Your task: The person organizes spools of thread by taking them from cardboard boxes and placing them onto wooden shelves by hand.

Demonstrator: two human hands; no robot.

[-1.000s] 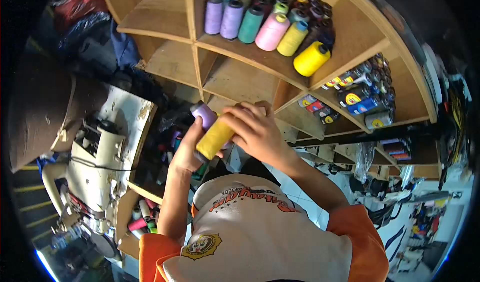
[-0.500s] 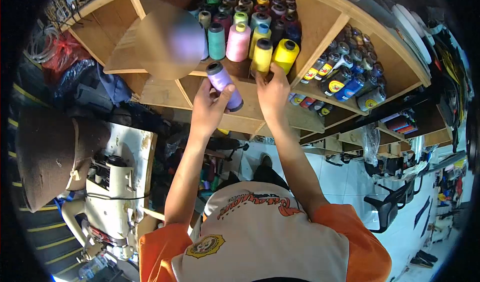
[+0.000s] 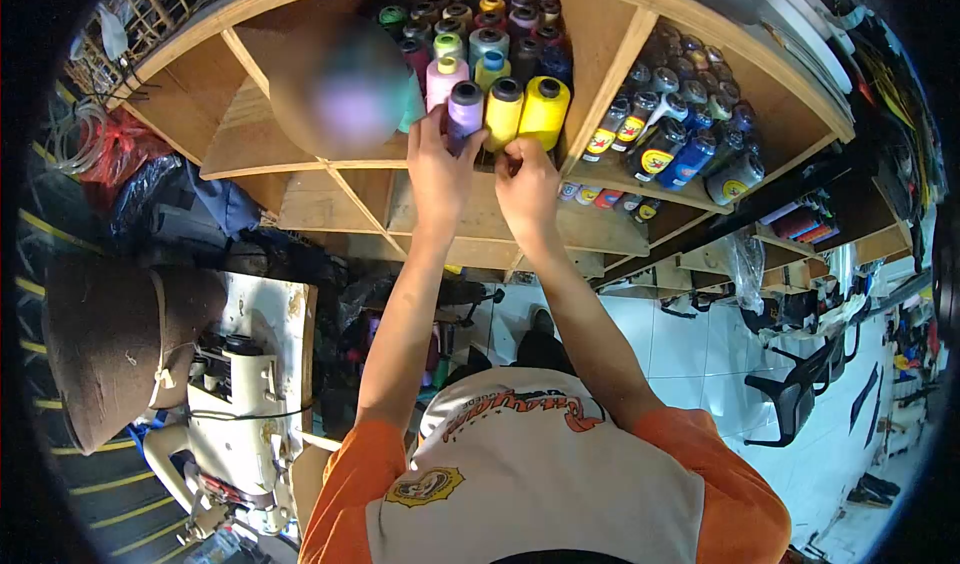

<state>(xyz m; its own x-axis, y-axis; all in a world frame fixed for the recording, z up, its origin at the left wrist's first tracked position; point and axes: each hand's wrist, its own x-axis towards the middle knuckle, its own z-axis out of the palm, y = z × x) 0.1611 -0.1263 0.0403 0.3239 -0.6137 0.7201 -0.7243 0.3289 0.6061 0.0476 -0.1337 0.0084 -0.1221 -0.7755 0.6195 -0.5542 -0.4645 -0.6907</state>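
My left hand (image 3: 440, 172) is closed around the lower left side of a lilac thread cone (image 3: 465, 112), which stands upright at the shelf's front edge. Just right of it is a pale yellow thread cone (image 3: 504, 116), then a brighter yellow cone (image 3: 545, 114). My right hand (image 3: 527, 179) is at the shelf edge below these two, thumb and fingers pinched together; anything between them is too small to make out. Behind the lilac cone a pink cone (image 3: 445, 82) shows, with a blue-topped yellow cone (image 3: 490, 68) beside it.
The wooden shelf (image 3: 300, 167) holds rows of thread cones; a right-hand compartment has several dark and blue labelled spools (image 3: 660, 152). A round blur hides part of the left compartment. At lower left stands a cream sewing machine (image 3: 235, 394). A black chair (image 3: 795, 394) is on the right.
My left hand has brought the lilac cone up and right, from tilted in front of the shelf to upright beside the pale yellow cone. My right hand has drawn its fingers down from the yellow cones.
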